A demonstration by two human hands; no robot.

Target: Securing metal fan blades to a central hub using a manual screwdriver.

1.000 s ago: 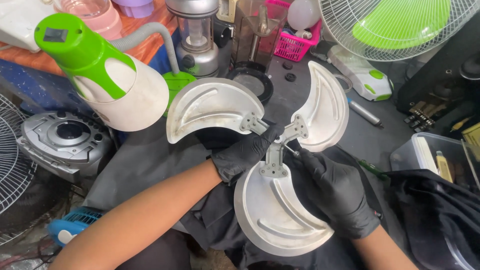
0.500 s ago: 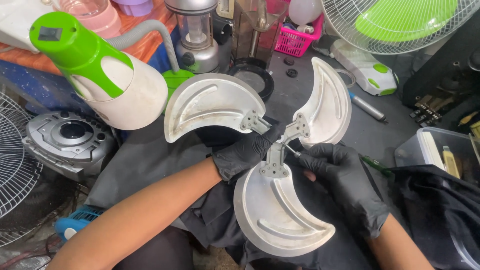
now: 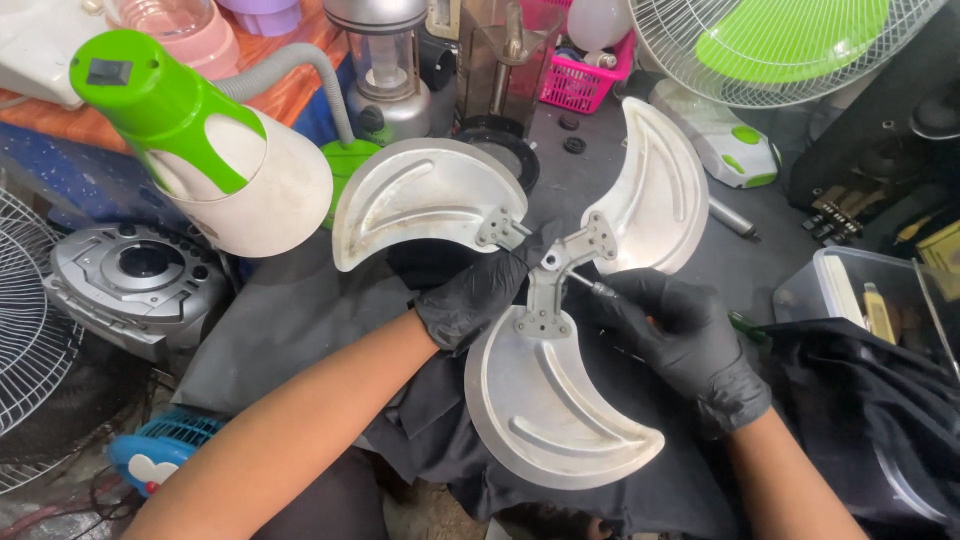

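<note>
A metal three-blade fan propeller (image 3: 540, 400) lies over a dark cloth in front of me. My left hand (image 3: 470, 295), in a black glove, grips the propeller at its hub from underneath. In a black glove as well, my right hand (image 3: 680, 335) holds a thin screwdriver (image 3: 600, 288) whose tip touches the hub's centre. The tool's green handle end (image 3: 745, 325) sticks out behind the hand. One blade points left (image 3: 420, 200), one up right (image 3: 655, 195), one toward me.
A green and white desk lamp (image 3: 210, 150) stands at left above a grey radio player (image 3: 140, 270). A fan grille with a green centre (image 3: 790, 45) sits top right. A pink basket (image 3: 580, 80), a lantern (image 3: 385, 70) and a clear plastic box (image 3: 860, 300) surround the work area.
The propeller and both hands have stayed almost in place; my right hand shifted slightly, keeping the screwdriver tip at the hub. The view moved a little.
</note>
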